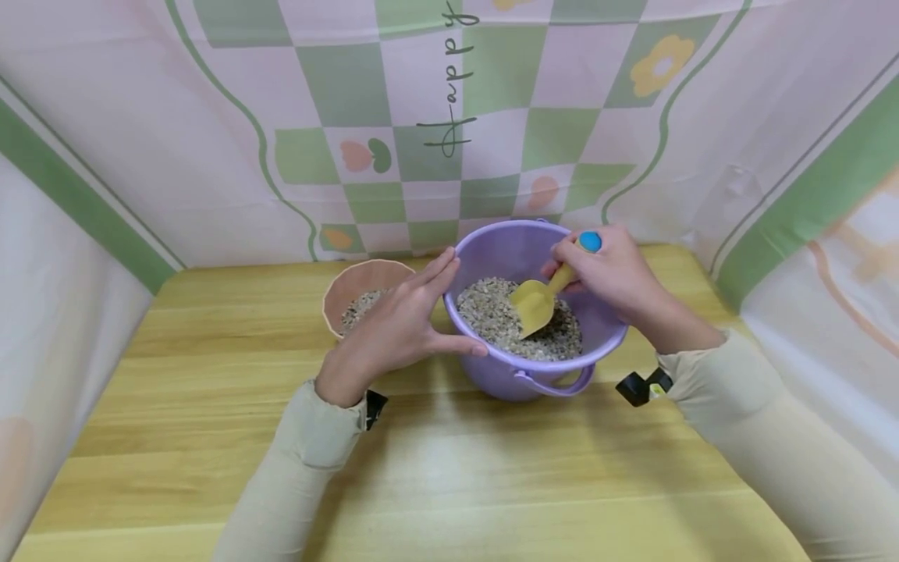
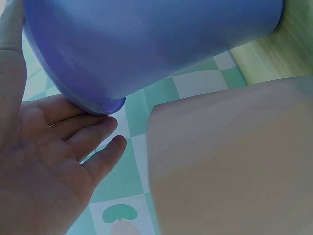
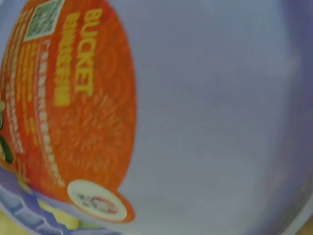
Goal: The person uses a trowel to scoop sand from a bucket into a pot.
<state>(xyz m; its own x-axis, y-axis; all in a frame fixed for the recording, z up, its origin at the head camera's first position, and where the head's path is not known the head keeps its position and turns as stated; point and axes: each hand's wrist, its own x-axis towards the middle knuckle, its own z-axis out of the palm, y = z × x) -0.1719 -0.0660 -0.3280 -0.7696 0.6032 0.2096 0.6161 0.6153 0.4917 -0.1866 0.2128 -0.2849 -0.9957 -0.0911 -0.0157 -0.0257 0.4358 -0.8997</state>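
A purple bucket [image 1: 495,382] with gravel-like grains [image 1: 485,312] inside stands on the table. My right hand [image 1: 607,265] reaches over its right rim and grips the handle of a yellow scoop [image 1: 534,304], whose blade touches the grains. A blue end cap [image 1: 589,242] tops that handle. Against the bucket's left rim rests my left hand [image 1: 400,320], fingers extended and thumb along the near edge; the left wrist view shows the palm [image 2: 49,166] beside the rim. The bucket's wall [image 3: 205,98] with an orange label [image 3: 93,132] fills the right wrist view, hiding the right hand.
A pink bowl [image 1: 344,293] holding similar grains sits left of the bucket, partly behind my left hand. The bucket's handle [image 1: 562,389] hangs at the front. The wooden table [image 1: 435,484] meets a green-and-white checked cloth [image 1: 421,152] at the back.
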